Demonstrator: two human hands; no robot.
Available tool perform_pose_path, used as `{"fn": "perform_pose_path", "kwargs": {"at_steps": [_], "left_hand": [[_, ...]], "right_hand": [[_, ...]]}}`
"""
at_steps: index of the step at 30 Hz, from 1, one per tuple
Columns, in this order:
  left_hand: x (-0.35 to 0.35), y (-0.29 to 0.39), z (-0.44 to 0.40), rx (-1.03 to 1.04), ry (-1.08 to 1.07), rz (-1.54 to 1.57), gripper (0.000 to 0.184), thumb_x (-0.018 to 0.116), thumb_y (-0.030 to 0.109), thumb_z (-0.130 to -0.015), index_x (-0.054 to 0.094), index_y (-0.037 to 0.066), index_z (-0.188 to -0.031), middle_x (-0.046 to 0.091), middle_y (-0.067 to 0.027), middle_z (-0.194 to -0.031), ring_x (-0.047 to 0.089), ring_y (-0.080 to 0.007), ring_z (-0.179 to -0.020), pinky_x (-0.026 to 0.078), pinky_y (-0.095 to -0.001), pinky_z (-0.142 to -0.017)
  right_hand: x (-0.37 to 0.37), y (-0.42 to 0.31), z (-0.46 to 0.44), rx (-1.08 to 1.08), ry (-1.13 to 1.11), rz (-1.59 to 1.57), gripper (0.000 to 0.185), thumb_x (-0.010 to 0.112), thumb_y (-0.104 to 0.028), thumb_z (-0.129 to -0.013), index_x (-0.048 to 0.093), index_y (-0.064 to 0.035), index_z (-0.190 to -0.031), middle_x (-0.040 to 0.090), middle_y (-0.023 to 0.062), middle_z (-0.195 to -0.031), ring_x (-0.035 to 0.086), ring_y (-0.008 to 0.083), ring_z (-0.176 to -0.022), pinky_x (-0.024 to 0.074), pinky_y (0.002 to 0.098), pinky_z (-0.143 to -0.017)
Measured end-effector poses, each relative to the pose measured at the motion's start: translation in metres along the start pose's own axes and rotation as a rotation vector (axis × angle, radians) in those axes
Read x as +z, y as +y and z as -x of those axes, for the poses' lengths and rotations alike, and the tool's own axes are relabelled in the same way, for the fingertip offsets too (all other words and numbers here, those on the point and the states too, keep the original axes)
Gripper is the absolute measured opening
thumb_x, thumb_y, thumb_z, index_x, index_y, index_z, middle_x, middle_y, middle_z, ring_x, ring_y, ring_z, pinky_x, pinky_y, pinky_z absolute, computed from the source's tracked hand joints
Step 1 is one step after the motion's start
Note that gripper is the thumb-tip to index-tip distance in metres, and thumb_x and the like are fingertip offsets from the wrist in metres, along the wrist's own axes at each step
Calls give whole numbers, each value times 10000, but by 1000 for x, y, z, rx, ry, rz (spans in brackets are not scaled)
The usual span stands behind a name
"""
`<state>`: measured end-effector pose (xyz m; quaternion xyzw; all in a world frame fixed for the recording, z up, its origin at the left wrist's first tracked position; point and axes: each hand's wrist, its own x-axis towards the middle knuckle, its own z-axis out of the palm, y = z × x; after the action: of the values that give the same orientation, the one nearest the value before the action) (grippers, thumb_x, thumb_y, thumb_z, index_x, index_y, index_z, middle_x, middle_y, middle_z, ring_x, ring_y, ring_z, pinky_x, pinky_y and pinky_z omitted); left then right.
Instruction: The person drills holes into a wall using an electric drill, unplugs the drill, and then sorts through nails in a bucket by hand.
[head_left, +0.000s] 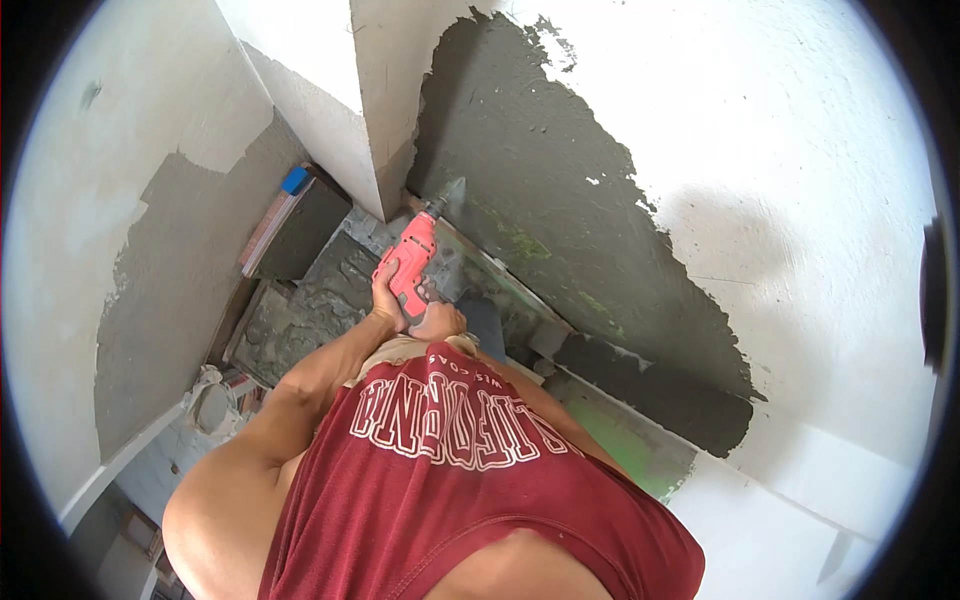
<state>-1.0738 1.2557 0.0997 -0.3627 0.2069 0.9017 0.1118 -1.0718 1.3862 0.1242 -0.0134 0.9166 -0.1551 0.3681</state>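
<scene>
A red-pink power drill (413,250) is held in front of my body, its dark chuck pointing up and away toward the corner. My left hand (387,297) wraps around the side of the drill's body. Around its grip, near the base, my right hand (439,319) is closed, with some fingers hidden. A pale, pointed shape at the drill's tip lies against the dark grey plaster patch (540,170) on the wall; whether it touches the wall I cannot tell.
A white wall corner (372,150) juts out left of the drill. Below it lies a board with wet-looking grey mortar (300,325). A stack of flat panels (290,225) leans at the left wall. A ledge (500,270) runs along the patch's foot.
</scene>
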Motion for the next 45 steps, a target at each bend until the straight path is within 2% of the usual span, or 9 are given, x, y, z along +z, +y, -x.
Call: {"fn": "perform_pose_path", "kwargs": {"at_steps": [3, 9, 12, 21, 24, 30, 42, 45], "left_hand": [[3, -3, 0, 32, 19, 19, 529, 698, 508, -806, 645, 112, -1153, 675, -110, -887, 644, -276, -754, 540, -406, -684], [13, -5, 7, 28, 47, 29, 462, 699, 495, -823, 663, 128, -1102, 705, -65, -902, 648, -229, -737, 543, -384, -693], [11, -6, 6, -2, 17, 18, 461, 709, 502, -814, 665, 133, -1086, 702, -70, -889, 641, -232, -718, 537, -378, -675], [8, -6, 2, -66, 46, 16, 542, 689, 547, -800, 657, 91, -1092, 667, -120, -836, 622, -246, -690, 520, -374, -644], [14, -4, 7, -54, 32, 11, 502, 702, 558, -796, 663, 114, -1028, 665, -72, -800, 613, -230, -662, 518, -365, -636], [15, -4, 5, -68, 35, 29, 475, 711, 541, -793, 659, 124, -1015, 655, -66, -786, 607, -230, -653, 515, -372, -623], [18, -3, 2, -37, 27, 30, 461, 674, 513, -825, 661, 122, -1068, 694, -84, -853, 629, -240, -684, 531, -375, -646], [15, -2, 0, -30, 18, 22, 460, 691, 511, -814, 681, 117, -1051, 657, -100, -849, 603, -255, -693, 509, -393, -638]], "right_hand": [[-5, 3, -2, 5, -102, -22, 582, 816, -403, -619, 757, -21, -1054, 727, 247, -1064, 692, 392, -1081, 537, 460, -971], [-13, 3, 5, 11, -91, 4, 551, 799, -402, -628, 762, -28, -1031, 730, 244, -1048, 702, 393, -1047, 554, 452, -939], [-3, 6, 0, 26, -38, 37, 417, 759, -354, -615, 792, -89, -935, 750, 198, -983, 731, 347, -968, 575, 432, -865], [-5, 6, -1, 37, -56, 36, 397, 767, -334, -592, 795, -94, -907, 759, 172, -969, 738, 319, -946, 578, 411, -815], [-5, 6, -3, 39, -65, 31, 398, 773, -338, -594, 795, -91, -906, 760, 170, -967, 739, 308, -946, 576, 407, -816], [-10, 6, -1, 32, -82, 33, 408, 781, -358, -613, 794, -92, -922, 757, 173, -993, 732, 310, -981, 569, 404, -849], [-10, 5, -5, 46, -67, 47, 413, 781, -361, -613, 795, -92, -926, 757, 175, -1002, 728, 315, -1007, 567, 411, -887], [-7, 6, -7, 34, -48, 42, 427, 776, -366, -620, 795, -91, -946, 754, 182, -1010, 728, 316, -1011, 568, 414, -889]]}}
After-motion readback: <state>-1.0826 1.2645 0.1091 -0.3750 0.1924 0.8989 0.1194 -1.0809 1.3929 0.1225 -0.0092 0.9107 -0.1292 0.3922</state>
